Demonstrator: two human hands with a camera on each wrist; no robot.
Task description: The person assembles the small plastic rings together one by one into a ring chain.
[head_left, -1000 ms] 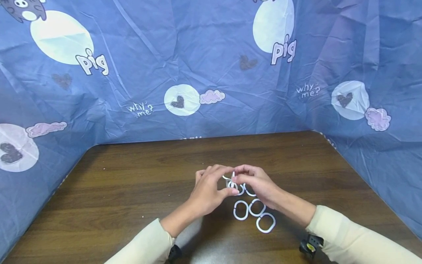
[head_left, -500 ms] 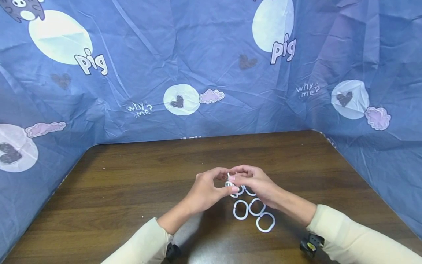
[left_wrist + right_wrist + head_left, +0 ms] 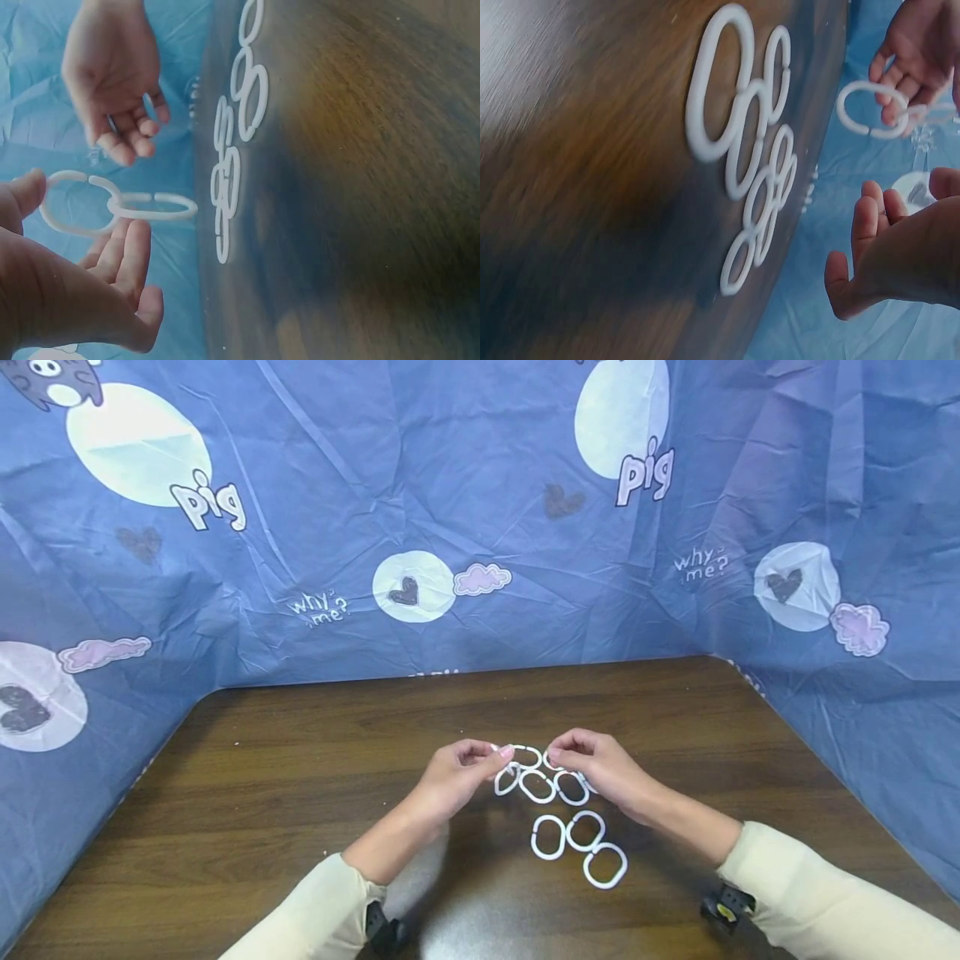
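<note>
My left hand (image 3: 450, 781) pinches a white oval split ring (image 3: 64, 227), the kind used on shower curtains, between thumb and fingers. A second white ring (image 3: 154, 216) is linked through it and reaches out over the fingertips. My right hand (image 3: 603, 768) is a little to the right, its fingers loosely bent and thumb apart, with nothing between them. Beneath and between the hands lie several more white rings (image 3: 553, 795) on the table. Three further rings (image 3: 604, 887) lie in a touching group nearer to me.
The brown wooden table (image 3: 300, 793) runs back to a blue printed cloth (image 3: 480, 510), which hangs along the rear and both sides. Black straps with small devices (image 3: 727, 906) sit at both wrists, below pale sleeves (image 3: 825, 885).
My hands were together over the rings and have drawn apart, left hand leftward with the linked rings, right hand slightly rightward and now holding nothing. The rings on the table stay put.
</note>
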